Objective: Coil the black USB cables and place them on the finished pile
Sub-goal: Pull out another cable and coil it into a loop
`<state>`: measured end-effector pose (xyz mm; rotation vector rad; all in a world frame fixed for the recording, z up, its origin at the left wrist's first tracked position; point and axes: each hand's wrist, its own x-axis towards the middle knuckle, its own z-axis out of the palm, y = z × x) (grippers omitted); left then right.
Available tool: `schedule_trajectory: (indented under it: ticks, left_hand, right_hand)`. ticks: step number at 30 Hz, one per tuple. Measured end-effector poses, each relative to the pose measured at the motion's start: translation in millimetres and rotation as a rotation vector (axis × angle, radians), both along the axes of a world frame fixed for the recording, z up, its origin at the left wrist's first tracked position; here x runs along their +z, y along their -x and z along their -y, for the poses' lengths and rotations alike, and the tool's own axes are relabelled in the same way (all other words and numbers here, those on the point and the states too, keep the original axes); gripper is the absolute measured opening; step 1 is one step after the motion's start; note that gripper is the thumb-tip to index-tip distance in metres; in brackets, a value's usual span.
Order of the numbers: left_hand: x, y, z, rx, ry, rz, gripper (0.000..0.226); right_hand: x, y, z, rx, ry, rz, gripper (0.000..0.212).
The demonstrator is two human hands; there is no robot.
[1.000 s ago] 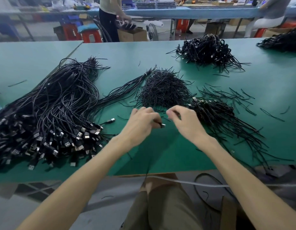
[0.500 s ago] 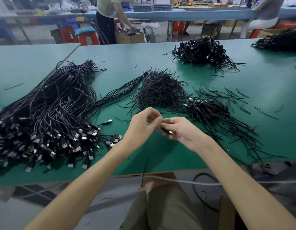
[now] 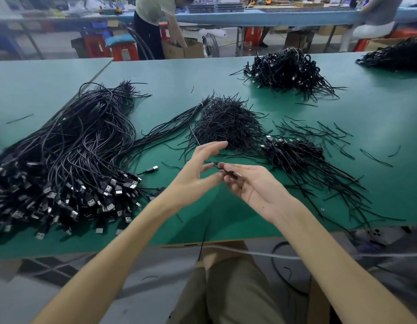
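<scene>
Left hand [image 3: 198, 176] fanned wide, gripping nothing, right hand [image 3: 259, 190] palm up, thumb pinching thin black USB cable [image 3: 231, 174] against loosely curled fingers, over green worktable [image 3: 226, 218].

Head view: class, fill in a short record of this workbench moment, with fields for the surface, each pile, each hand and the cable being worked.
surface: green table
left pile: loose cables, plugs towards the person
centre heap: short strands
right pile: coiled bundles, probably the finished ones
right hand: palm up, holds the plug end of one cable
left hand: fingers spread beside that cable; contact unclear
stage: coiling not visibly begun
</scene>
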<state>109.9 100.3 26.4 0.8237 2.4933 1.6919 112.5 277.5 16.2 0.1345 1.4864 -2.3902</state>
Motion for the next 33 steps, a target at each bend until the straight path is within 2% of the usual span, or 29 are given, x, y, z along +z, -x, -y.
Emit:
schedule_trajectory:
  ticks: [3, 6, 9, 11, 13, 16, 18, 20, 23, 26, 29, 31, 33]
  left_hand:
    - [7, -2, 3, -0.08, 0.055, -0.044, 0.053]
    - [5, -8, -2, -0.067, 0.083, -0.063, 0.054]
    - [2, -7, -9, -0.018, 0.108, -0.11, 0.038]
    - [4, -7, -11, -0.037, 0.082, -0.124, 0.026]
    - [7, -8, -12, -0.052, 0.003, -0.094, 0.026]
    - [13, -12, -15, -0.029, -0.195, 0.004, 0.033]
    - [20, -15, -17, -0.011, -0.362, 0.074, 0.041]
    - [27, -18, -16, -0.032, -0.454, 0.114, 0.044]
    - [37, -25, -15, -0.172, -0.519, 0.212, 0.048]
    - [42, -28, -13, -0.27, -0.336, 0.18, 0.05]
    - [35, -28, -7, -0.338, 0.114, 0.227, 0.042]
    - [23, -27, -5, -0.276, 0.342, 0.251, 0.039]
    - [9, -23, -4, -0.134, 0.361, 0.189, 0.033]
  right_hand:
    - [2, -5, 4, -0.013, -0.017, -0.008, 0.025]
    - [4, -12, 14, 0.012, 0.035, -0.023, 0.019]
    - [2, -17, 16, 0.04, 0.037, -0.032, 0.023]
    - [2, -19, 13, 0.056, 0.03, -0.038, 0.022]
    - [4, -23, 10, 0.101, -0.017, -0.08, 0.021]
    - [2, -28, 12, 0.147, -0.248, -0.252, 0.03]
    - [0, -27, 16, 0.087, -0.459, -0.397, 0.036]
    - [0, -26, 19, 0.063, -0.652, -0.583, 0.033]
    - [-9, -24, 16, 0.01, -0.927, -0.885, 0.022]
    - [-18, -16, 8, 0.037, -1.232, -0.903, 0.016]
    - [-11, -7, -6, 0.033, -1.309, -0.86, 0.019]
    - [-4, -3, -14, -0.03, -1.406, -0.9, 0.013]
    - [0, 1, -19, -0.116, -1.483, -0.973, 0.019]
